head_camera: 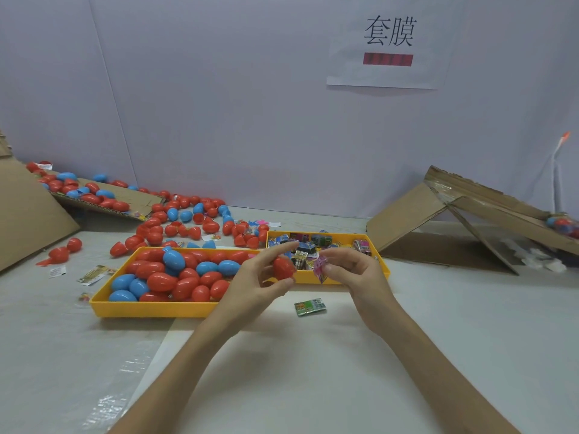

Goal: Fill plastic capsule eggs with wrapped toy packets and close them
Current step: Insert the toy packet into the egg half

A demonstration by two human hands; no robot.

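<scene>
Egg tray (150, 310): filled with red and blue eggs (163, 281), centre left.
Packet tray (316, 234): set just right of it.
Left hand (260, 277): red egg (283, 268) is gripped at frame centre.
Right hand (354, 267): pink packet (321, 267) is pinched, just beside the egg.
Green packet (310, 307): laid on table (438, 339), below the hands.

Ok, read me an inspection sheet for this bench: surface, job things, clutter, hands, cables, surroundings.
Surface: pale table, plastic film at front left.
Job's things: red egg and pink packet, both in hand; yellow egg tray of red and blue eggs; yellow packet tray.
Clutter: green packet loose on table; loose eggs behind the trays.
Hands: left hand holds the red egg; right hand pinches the pink packet.
Cables: nothing seen.
Surroundings: cardboard at both sides; paper sign on wall.
</scene>
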